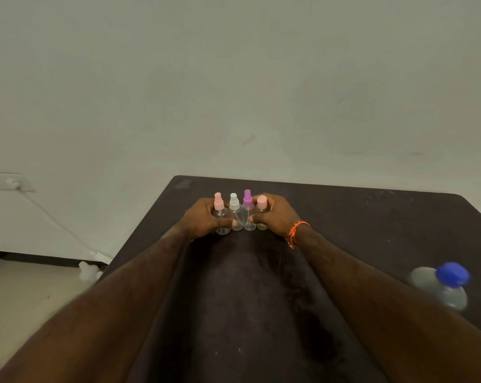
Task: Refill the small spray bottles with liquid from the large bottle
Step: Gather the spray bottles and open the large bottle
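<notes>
Several small clear spray bottles stand upright in a tight row on the dark table [344, 217]: a pink-nozzle bottle [219, 205], a white-nozzle bottle [234, 207], a purple-nozzle bottle [247, 201] and a pink-capped bottle [262, 205]. My left hand [203, 219] curls round the left end of the row, thumb across the fronts. My right hand [278, 217] curls round the right end, thumb on the purple-nozzle bottle's front. The large clear bottle [444, 288] with a blue cap stands at the table's right edge, blurred.
A pale wall rises behind the table's far edge. To the left, the floor lies below with a small white object [88, 270] near the table corner and a wall socket [9, 183] with a cable. An orange thread band [296, 233] circles my right wrist.
</notes>
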The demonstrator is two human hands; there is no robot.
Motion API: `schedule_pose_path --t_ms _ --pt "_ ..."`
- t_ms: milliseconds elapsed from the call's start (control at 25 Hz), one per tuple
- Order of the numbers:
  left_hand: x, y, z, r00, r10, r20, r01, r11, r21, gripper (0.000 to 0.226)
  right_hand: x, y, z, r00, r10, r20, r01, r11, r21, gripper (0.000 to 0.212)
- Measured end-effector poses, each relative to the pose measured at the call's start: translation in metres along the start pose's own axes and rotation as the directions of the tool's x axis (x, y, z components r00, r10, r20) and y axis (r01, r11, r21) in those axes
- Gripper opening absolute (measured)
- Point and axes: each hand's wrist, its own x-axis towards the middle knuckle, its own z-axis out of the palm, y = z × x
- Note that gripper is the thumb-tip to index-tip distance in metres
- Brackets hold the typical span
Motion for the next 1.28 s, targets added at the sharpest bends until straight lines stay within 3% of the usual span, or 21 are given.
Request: schedule_pose_path --t_ms 240,640,840,960,1280 --pt "-0.078 0.001 0.004 0.999 -0.052 -0.005 0.052 0.997 0.053 0.049 -0.068 -0.018 0.019 0.999 -0.026 0.041 0.025 0.999 0.03 0.037" --pt "-0.131 -0.005 0.013 0.999 -0.032 -0.024 0.033 0.999 0.024 0.041 -0.11 -0.019 0.037 0.997 -0.046 0.053 0.041 0.995 0.095 0.042" --pt "-0.13 -0.009 0.021 0.996 -0.029 -0.083 0.039 0.991 0.126 0.069 -0.109 -0.013 0.031 0.993 -0.032 0.114 0.029 0.999 0.026 0.083" --pt "-0.134 -0.014 0.02 0.993 -0.034 -0.114 0.054 0.982 0.182 0.083 -0.109 -0.009 0.026 0.99 -0.011 0.138 0.008 1.0 0.019 0.092" --pt "-0.138 -0.023 0.014 0.984 0.031 -0.178 0.025 0.953 0.301 0.059 -0.117 -0.003 0.026 0.996 0.025 0.086 -0.023 0.999 -0.03 0.075"
